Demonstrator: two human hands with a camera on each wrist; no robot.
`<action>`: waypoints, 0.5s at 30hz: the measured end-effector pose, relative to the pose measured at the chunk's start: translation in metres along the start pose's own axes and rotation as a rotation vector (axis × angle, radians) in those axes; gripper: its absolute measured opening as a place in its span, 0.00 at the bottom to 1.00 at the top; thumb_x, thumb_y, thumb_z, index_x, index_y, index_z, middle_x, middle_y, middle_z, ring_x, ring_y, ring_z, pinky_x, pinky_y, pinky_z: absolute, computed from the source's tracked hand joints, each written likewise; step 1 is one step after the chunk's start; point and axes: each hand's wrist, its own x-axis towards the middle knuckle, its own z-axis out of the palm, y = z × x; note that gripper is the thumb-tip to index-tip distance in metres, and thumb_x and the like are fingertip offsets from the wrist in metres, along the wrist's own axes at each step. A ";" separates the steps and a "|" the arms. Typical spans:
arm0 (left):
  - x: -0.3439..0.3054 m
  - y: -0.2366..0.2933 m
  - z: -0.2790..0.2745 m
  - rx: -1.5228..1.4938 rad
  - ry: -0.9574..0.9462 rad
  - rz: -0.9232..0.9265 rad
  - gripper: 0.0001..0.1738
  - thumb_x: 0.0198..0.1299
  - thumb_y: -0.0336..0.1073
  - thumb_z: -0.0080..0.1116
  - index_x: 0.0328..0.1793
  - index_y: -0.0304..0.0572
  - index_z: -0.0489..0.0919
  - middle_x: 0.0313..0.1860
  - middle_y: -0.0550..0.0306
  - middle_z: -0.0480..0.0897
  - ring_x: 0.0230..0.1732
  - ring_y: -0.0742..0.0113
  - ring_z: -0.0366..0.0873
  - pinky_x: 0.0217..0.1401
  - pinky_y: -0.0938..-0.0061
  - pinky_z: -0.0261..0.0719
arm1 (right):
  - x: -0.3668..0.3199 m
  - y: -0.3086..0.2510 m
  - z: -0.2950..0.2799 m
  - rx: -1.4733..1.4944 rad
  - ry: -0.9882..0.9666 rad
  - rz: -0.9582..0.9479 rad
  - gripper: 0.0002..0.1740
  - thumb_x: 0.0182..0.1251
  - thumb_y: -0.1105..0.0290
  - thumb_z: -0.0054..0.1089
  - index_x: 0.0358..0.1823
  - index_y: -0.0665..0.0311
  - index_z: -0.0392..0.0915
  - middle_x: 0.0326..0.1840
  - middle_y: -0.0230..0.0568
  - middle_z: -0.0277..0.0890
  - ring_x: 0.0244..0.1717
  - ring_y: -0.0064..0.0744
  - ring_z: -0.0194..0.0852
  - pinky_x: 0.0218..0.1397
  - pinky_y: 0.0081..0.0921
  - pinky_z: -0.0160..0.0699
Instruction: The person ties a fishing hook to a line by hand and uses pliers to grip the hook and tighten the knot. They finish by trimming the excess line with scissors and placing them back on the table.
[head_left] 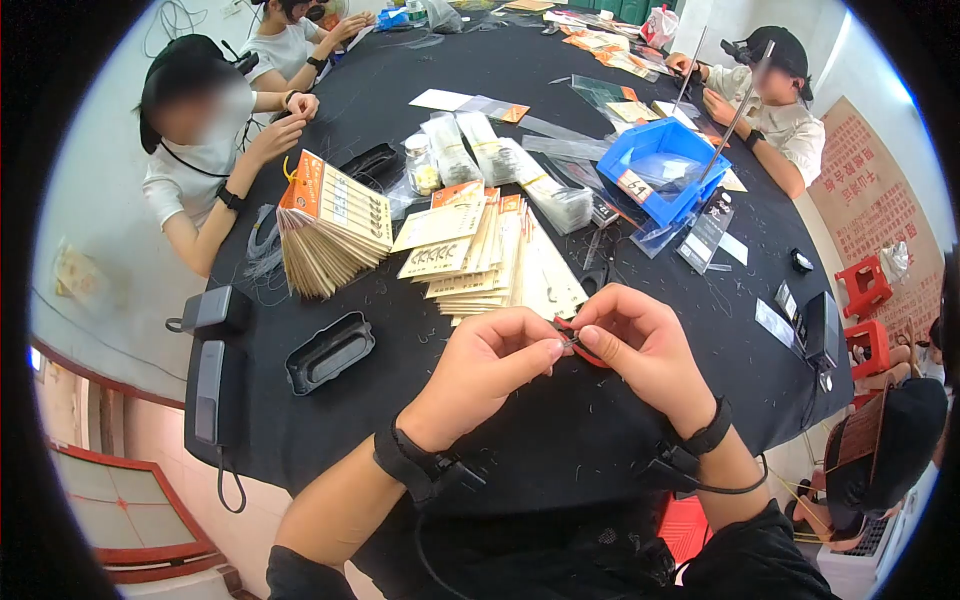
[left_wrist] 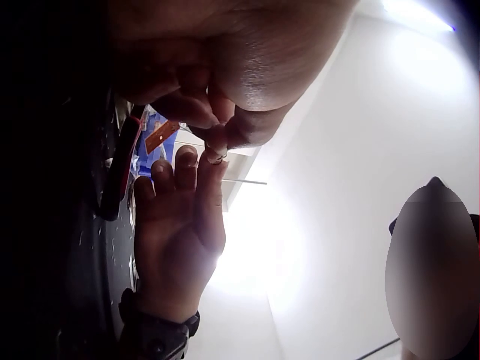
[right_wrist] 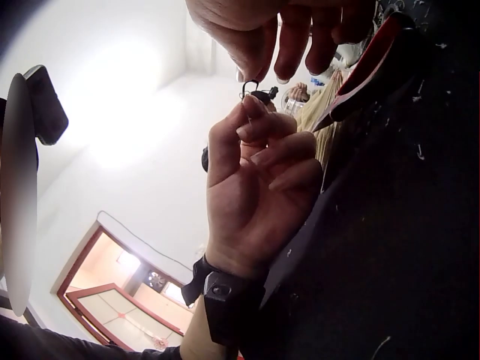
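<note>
A tiny dark fish hook is held up between the fingertips of both hands. My left hand pinches it between thumb and index finger. From the other side, the thumb and index finger of my right hand meet at the hook, their other fingers raised and loosely bent. A red-and-black handled tool lies on the table just beneath the hands, mostly covered by them in the head view. Just beyond is a fanned pile of cream cards with hooks on them.
A ringed card bundle, black tray, clear bags, jar and blue bin stand on the black-covered table. Black devices sit at the left edge. Several people work around the table.
</note>
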 end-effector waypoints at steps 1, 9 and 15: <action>0.000 0.001 0.000 0.003 0.007 -0.002 0.07 0.62 0.35 0.60 0.39 0.39 0.80 0.34 0.63 0.81 0.29 0.83 0.70 0.31 0.87 0.65 | 0.000 0.000 0.000 0.001 0.000 0.002 0.06 0.64 0.69 0.64 0.39 0.61 0.79 0.29 0.20 0.73 0.25 0.06 0.59 0.28 0.10 0.58; 0.000 0.004 0.001 0.011 0.024 -0.010 0.06 0.62 0.34 0.60 0.39 0.39 0.80 0.33 0.65 0.80 0.30 0.83 0.70 0.32 0.86 0.66 | 0.000 -0.001 -0.002 -0.034 -0.032 -0.011 0.07 0.63 0.67 0.65 0.38 0.61 0.79 0.29 0.20 0.71 0.26 0.08 0.60 0.29 0.11 0.58; 0.001 -0.002 -0.002 0.013 -0.003 -0.002 0.05 0.62 0.33 0.60 0.38 0.39 0.80 0.31 0.66 0.79 0.32 0.82 0.72 0.36 0.86 0.69 | 0.000 -0.003 -0.003 -0.076 -0.075 -0.010 0.07 0.63 0.67 0.65 0.37 0.62 0.79 0.29 0.22 0.71 0.29 0.09 0.63 0.30 0.13 0.61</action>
